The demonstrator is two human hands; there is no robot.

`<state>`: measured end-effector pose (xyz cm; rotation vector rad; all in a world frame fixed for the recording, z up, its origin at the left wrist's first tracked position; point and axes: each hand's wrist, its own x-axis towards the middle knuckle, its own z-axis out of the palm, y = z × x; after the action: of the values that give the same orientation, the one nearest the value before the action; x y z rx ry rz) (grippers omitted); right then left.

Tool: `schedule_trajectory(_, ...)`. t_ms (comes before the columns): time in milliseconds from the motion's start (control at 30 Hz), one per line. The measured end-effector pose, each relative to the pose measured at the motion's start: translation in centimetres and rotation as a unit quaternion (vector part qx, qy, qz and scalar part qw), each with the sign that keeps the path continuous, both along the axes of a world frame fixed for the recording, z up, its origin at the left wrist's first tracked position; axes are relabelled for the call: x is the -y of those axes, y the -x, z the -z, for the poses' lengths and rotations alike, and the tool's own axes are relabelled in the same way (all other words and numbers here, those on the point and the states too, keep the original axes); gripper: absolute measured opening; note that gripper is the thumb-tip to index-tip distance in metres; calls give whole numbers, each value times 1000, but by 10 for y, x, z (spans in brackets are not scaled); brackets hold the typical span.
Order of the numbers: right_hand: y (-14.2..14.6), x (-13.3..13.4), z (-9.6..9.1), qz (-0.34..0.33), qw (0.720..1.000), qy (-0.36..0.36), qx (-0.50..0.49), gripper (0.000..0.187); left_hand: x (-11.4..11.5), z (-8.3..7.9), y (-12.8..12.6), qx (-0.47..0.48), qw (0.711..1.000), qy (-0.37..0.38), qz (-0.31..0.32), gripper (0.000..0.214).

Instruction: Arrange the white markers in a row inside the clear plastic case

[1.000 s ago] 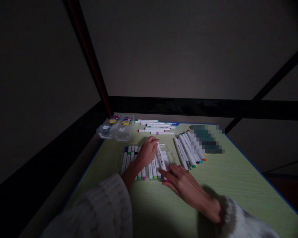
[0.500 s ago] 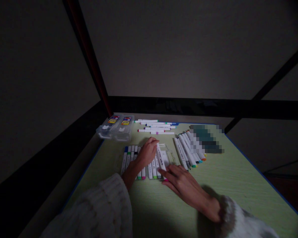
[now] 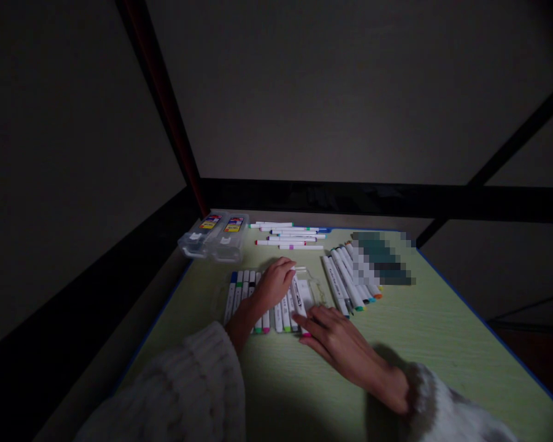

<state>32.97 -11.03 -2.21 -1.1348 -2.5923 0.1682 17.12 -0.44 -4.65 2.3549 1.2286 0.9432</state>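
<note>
A white marker [image 3: 298, 298] with a pink end lies lengthwise over the right part of a clear plastic case [image 3: 309, 288]. Fingers of my left hand [image 3: 275, 283] are closed at its far end. At the near, pink end, the thumb and index finger of my right hand [image 3: 338, 341] pinch it. Directly left of this marker are white markers [image 3: 282, 313] in the case, one with a light green end. My left hand and wrist partly cover another row of markers [image 3: 239, 301] with blue, green and pink ends.
Two clear lidded boxes [image 3: 228, 242] with coloured labels stand at the table's far left corner. Several thin pens [image 3: 295, 236] lie along the back. A slanted row of thick markers [image 3: 345, 279] is on the right, beside a pixelated dark green object [image 3: 382, 258]. The table [image 3: 433, 344] has blue edging.
The marker's far end has sunk slightly into the case, and my left fingertips have dropped a little with it. My right hand has hardly moved.
</note>
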Motion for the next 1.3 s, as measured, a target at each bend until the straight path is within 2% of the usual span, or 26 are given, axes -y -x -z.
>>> schedule_trajectory(600, -1, 1, 8, 7, 1000, -20, -7, 39, 1, -1, 0, -6, 1000, 0, 8, 25)
schedule_trajectory(1300, 0, 1, 6, 16, 999, 23, -34, 39, 1, -1, -2, -6, 1000, 4, 3, 25)
